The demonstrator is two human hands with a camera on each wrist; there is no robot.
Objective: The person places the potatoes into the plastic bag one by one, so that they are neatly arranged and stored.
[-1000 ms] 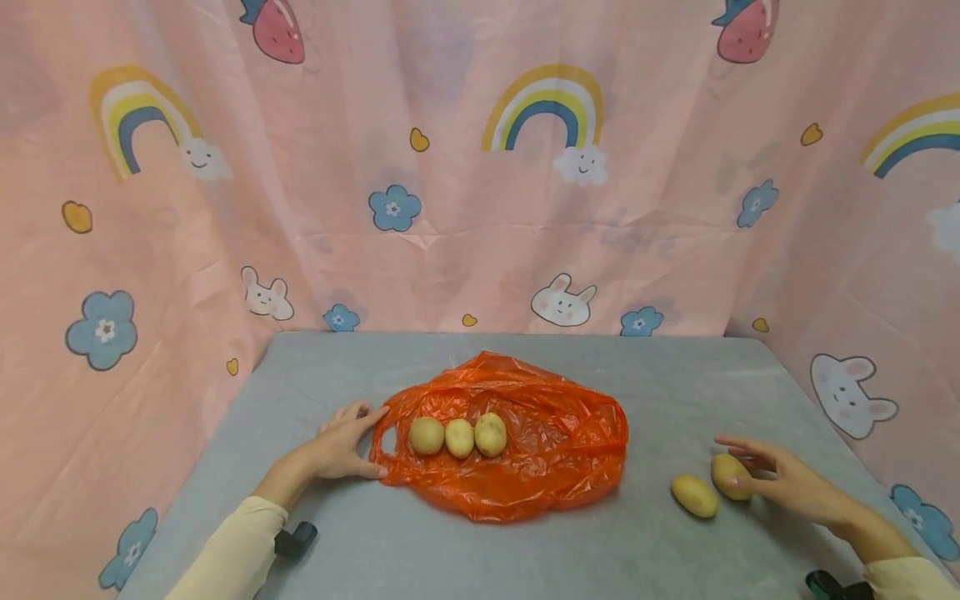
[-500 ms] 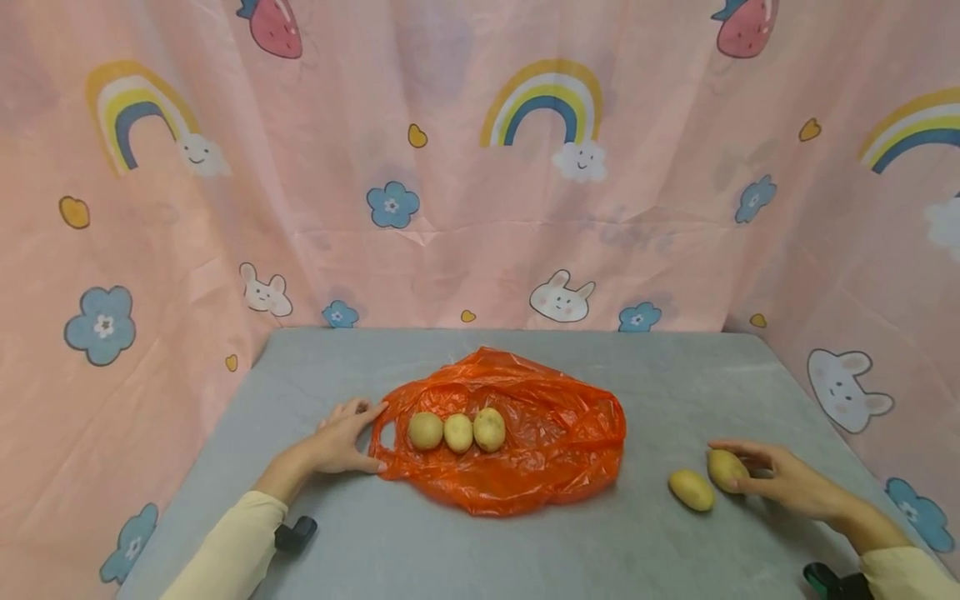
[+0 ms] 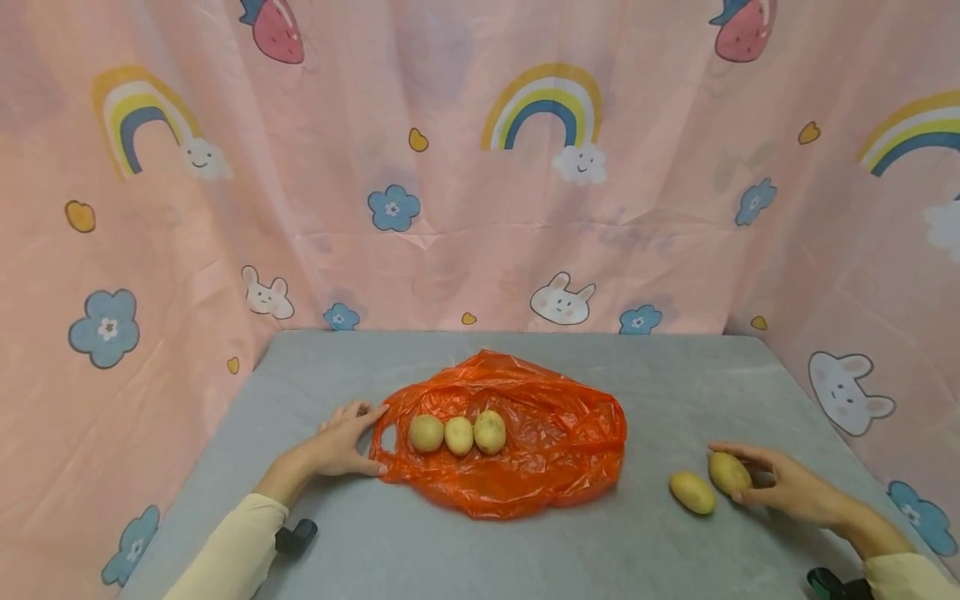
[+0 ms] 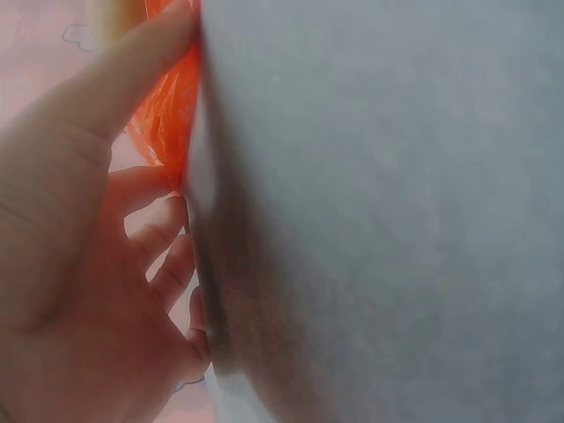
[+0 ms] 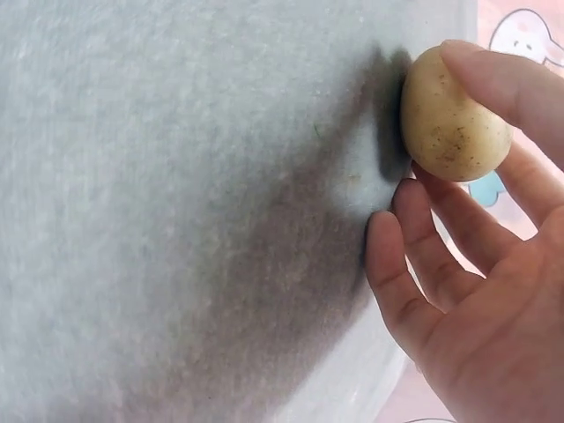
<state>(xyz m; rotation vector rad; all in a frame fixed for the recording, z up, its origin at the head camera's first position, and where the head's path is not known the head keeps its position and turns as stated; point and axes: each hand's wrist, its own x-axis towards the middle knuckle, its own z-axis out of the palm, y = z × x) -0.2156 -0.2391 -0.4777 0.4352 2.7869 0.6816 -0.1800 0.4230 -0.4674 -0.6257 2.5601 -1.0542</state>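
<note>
An orange plastic bag [image 3: 525,492] lies flat on the table with three potatoes in a row on it: a left one [image 3: 427,434], a middle one [image 3: 459,436] and a right one [image 3: 490,432]. My left hand [image 3: 341,442] touches the bag's handle end, thumb and index finger spread apart on its two straps. In the left wrist view the thumb and a fingertip rest on the orange film [image 4: 172,110]. At the right, my right hand [image 3: 798,492] holds a potato [image 5: 454,123] between thumb and fingers; it appears to rest on the table. Another potato [image 3: 692,492] lies just left of it.
The grey table [image 3: 570,558] ends at the back against a pink printed curtain [image 3: 450,267], which also runs along both sides. Grey tabletop separates the bag from the two potatoes on the right.
My right thumb and fingers have closed in on the potato at the right, which has barely shifted. The left hand and the bag stay as they were.
</note>
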